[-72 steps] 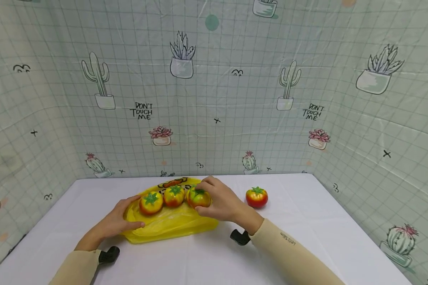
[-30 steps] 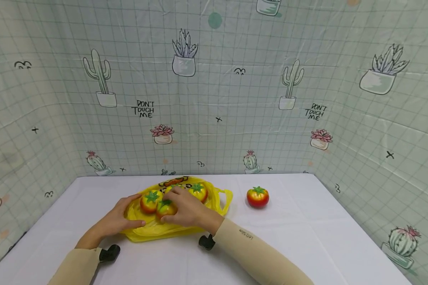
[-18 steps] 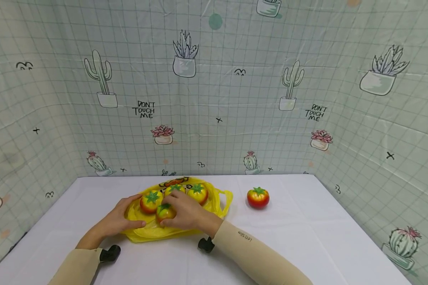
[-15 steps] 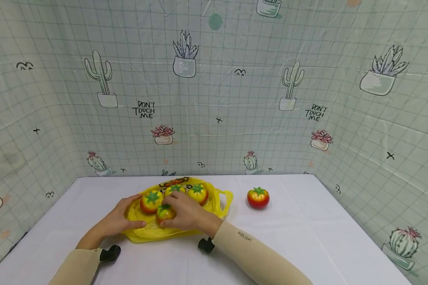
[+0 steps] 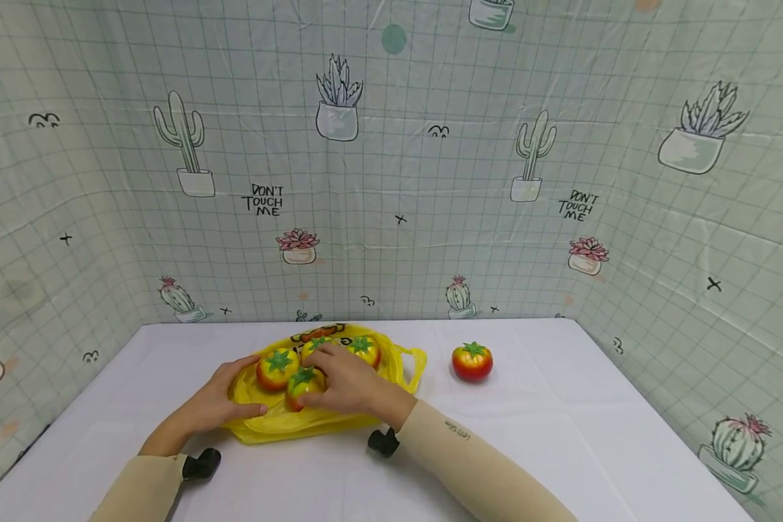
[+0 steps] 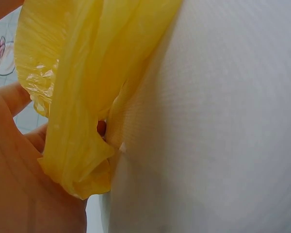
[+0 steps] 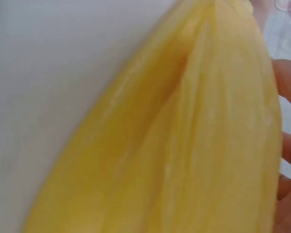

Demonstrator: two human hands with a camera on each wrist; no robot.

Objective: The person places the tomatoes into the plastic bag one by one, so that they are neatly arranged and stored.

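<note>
A yellow plastic bag (image 5: 365, 415) lies open on the white table with several tomatoes in it. At the bag's left end, my left hand (image 5: 209, 399) holds the edge, fingers behind and thumb in front. In the left wrist view, yellow plastic (image 6: 82, 97) hangs over the palm. My right hand (image 5: 349, 384) is spread beside the front tomato (image 5: 302, 390), its thumb still close against it. Further tomatoes sit at the left (image 5: 277, 370), at the back, partly behind my fingers, and at the right. In the right wrist view, the bag (image 7: 218, 121) hides most of my right hand.
A single red-yellow tomato (image 5: 473, 362) stands on the white table (image 5: 561, 435) to the right of the bag. The bag's loose handle (image 5: 417, 370) points towards it. A printed curtain (image 5: 391, 167) surrounds the table at the back and sides.
My right hand has carried a tomato left and forward to the bag's front, then loosened and shifted slightly right, exposing more of it. My left hand has stayed at the bag's edge.
</note>
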